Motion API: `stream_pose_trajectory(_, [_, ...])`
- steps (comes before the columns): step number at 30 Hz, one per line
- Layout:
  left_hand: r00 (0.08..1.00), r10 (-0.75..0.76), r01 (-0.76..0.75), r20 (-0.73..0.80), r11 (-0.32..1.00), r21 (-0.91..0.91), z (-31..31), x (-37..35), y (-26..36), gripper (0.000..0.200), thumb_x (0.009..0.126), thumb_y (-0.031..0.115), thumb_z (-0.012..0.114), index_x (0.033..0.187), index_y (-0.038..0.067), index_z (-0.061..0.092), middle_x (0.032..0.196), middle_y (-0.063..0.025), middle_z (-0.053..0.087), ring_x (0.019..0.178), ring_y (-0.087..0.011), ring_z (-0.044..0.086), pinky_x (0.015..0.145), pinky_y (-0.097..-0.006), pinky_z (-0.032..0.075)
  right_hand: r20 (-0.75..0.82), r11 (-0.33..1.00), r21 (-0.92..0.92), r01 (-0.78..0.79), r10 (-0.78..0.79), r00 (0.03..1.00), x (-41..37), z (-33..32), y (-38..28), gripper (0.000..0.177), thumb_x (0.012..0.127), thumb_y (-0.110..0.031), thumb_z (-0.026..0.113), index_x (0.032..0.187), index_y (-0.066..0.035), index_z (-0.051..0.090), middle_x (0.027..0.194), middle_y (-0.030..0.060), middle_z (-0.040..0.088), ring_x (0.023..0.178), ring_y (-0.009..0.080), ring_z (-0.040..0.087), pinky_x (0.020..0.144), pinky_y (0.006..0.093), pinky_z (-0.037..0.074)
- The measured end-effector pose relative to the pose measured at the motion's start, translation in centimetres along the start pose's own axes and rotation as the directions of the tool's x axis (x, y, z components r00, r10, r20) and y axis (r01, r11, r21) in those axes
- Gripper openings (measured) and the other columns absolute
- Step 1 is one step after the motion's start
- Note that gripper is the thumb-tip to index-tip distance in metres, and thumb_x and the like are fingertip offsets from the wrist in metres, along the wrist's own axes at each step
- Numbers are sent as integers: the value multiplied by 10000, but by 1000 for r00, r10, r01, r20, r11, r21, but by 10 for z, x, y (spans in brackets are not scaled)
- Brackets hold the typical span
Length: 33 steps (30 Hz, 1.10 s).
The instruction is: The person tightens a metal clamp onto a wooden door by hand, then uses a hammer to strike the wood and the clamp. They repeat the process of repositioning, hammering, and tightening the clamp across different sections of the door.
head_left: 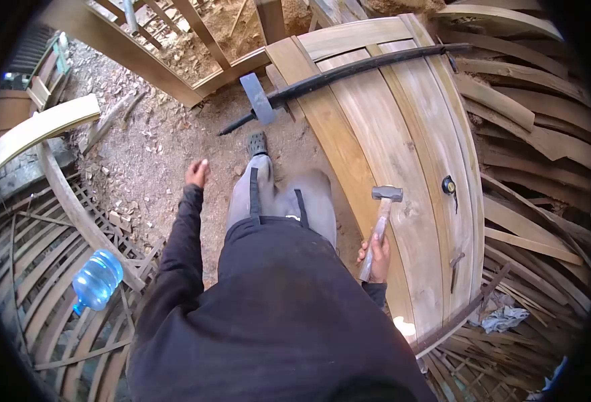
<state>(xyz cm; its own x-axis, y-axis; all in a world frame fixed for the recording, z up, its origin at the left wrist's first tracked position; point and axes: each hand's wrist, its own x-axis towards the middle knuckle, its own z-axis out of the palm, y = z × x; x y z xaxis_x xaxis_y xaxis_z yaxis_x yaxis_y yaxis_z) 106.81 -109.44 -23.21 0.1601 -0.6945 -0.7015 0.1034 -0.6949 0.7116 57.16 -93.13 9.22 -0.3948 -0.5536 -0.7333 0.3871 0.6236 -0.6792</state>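
My right hand (378,258) is wrapped round the wooden handle of a hammer (387,194), whose metal head lies over the pale wooden door panel (369,100). My left hand (197,173) hangs over the dirt ground, away from the panel, its fingers loosely curled and partly hidden. Across the far part of the panel runs a long dark bar clamp (336,77) with a grey block (258,98) near its left end. A small round black-and-yellow item (449,185) rests on the panel, and a small metal tool (456,260) lies nearer its right edge.
A wooden frame (222,75) stands at the upper left. Curved boards (523,114) are stacked along the right. At the lower left a blue water bottle (97,279) lies on wooden slats (34,268). A curved pale plank (41,130) is at the left. Crumpled plastic (504,319) lies lower right.
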Motion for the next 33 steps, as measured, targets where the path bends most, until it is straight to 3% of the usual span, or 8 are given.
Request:
stream_pose_trajectory(6, [999, -33, 33, -3, 999, -9, 40, 69, 107, 439, 915, 313, 632, 1285, 107, 513, 1137, -54, 652, 945, -177, 642, 655, -271, 468, -35, 994, 26, -111, 112, 993, 22, 72, -58, 403, 975, -357, 499, 1257, -79, 430, 763, 43, 528, 524, 108, 518, 447, 238, 431])
stream_pose_trajectory(9, [996, -90, 91, 15, 995, -38, 65, 68, 117, 418, 921, 293, 626, 1277, 104, 518, 1135, -56, 651, 979, -185, 641, 662, -268, 480, 18, 978, 109, -181, 180, 984, 53, 93, -89, 231, 984, -316, 482, 1054, -104, 423, 739, 34, 516, 514, 102, 521, 414, 240, 431])
stream_pose_trajectory(13, [987, -153, 148, -42, 985, -91, 106, 56, 145, 386, 938, 274, 603, 1273, 102, 521, 1184, -71, 631, 1011, -198, 637, 723, -286, 507, 82, 975, 35, -219, 216, 973, 110, 98, -124, 269, 977, -351, 496, 1048, -99, 435, 720, 36, 516, 492, 103, 517, 407, 242, 428])
stream_pose_trajectory(23, [993, -106, 97, -58, 987, -130, 156, 98, 213, 485, 985, 429, 458, 1331, 88, 470, 1276, -87, 588, 1122, -221, 591, 888, -331, 463, 283, 876, -479, 56, 94, 954, 260, 180, -286, 302, 973, -373, 505, 1010, -75, 475, 665, 18, 523, 489, 84, 507, 434, 236, 427])
stream_pose_trajectory(28, [986, -163, 152, -27, 959, -241, 159, 109, 220, 512, 985, 443, 447, 1349, 83, 449, 1287, -96, 579, 1137, -234, 581, 906, -338, 459, 571, 674, -561, 480, -104, 814, 360, 307, -390, 347, 988, -384, 462, 1067, -52, 523, 705, 12, 543, 578, 101, 549, 540, 268, 460])
stream_pose_trajectory(29, [986, -164, 152, -41, 966, -211, 157, 107, 218, 512, 985, 441, 449, 1350, 81, 446, 1289, -96, 576, 1138, -235, 580, 908, -340, 460, 620, 414, -643, 644, -212, 755, 393, 331, -405, 380, 985, -384, 447, 1079, -27, 533, 748, 65, 603, 597, 148, 592, 555, 315, 474])
stream_pose_trajectory(31, [984, -163, 151, -68, 977, -147, 149, 91, 212, 514, 984, 436, 454, 1352, 77, 441, 1295, -98, 571, 1140, -235, 578, 912, -343, 461, 872, -432, -417, 800, -438, 219, 443, 386, -426, 365, 975, -332, 477, 1199, -48, 523, 813, 183, 621, 610, 281, 620, 581, 367, 513])
stream_pose_trajectory(33, [980, -164, 148, -110, 979, -140, 130, 80, 189, 504, 984, 425, 462, 1360, 90, 436, 1307, -98, 562, 1152, -241, 570, 928, -353, 446, 982, -801, -163, 577, -74, 174, 527, 416, -423, 398, 957, -332, 489, 1211, -26, 508, 927, 275, 623, 697, 377, 631, 635, 429, 515])
